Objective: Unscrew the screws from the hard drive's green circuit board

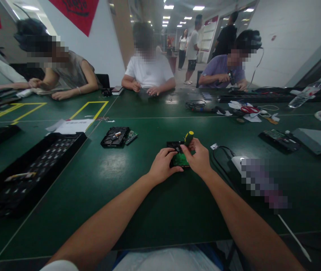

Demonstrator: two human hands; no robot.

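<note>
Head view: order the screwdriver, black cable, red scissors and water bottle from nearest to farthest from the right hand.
1. The screwdriver: gripped in the right hand itself, above the hard drive.
2. The black cable: on the table just to the hand's right.
3. The red scissors: farther back, right of centre.
4. The water bottle: lying at the far right.

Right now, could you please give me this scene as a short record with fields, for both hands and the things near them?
Left hand: grips the hard drive, green board up
Right hand: holds a screwdriver, yellow handle, upright over the drive
Surface: green table
Nearby: second drive to the left; black cable to the right
</note>
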